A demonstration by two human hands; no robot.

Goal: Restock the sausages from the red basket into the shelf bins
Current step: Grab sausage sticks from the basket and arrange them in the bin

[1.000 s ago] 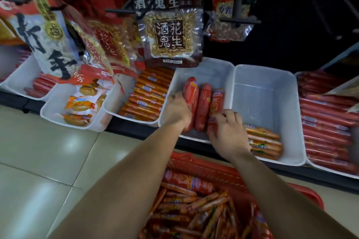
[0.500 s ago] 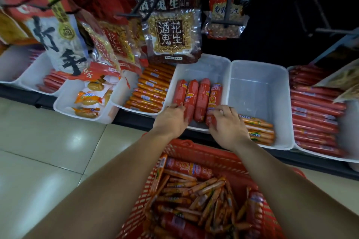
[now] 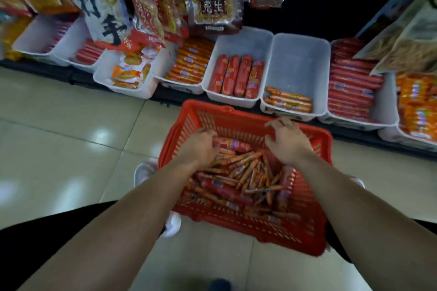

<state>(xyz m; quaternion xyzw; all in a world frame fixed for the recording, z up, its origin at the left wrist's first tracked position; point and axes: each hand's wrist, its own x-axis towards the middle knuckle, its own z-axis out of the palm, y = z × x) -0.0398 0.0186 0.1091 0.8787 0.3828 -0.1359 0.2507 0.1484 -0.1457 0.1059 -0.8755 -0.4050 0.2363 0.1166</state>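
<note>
Pulling L hand [image 3: 201, 146] and R hand [image 3: 287, 142] back from white bin [image 3: 243, 40], down into red basket [image 3: 236, 111]. Leaving four fat red sausages [image 3: 236, 75] in bin, untouched now. Closing L round another fat sausage [image 3: 233, 144] at basket's far end; holding R over thin sausages [image 3: 246, 165].

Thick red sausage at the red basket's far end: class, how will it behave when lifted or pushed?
The thick red plastic-wrapped sausage is probably stiff: similar ones lie straight in the white plastic bin. Its wrap looks slippery. Round, it may roll among the thin orange sausages.
</note>
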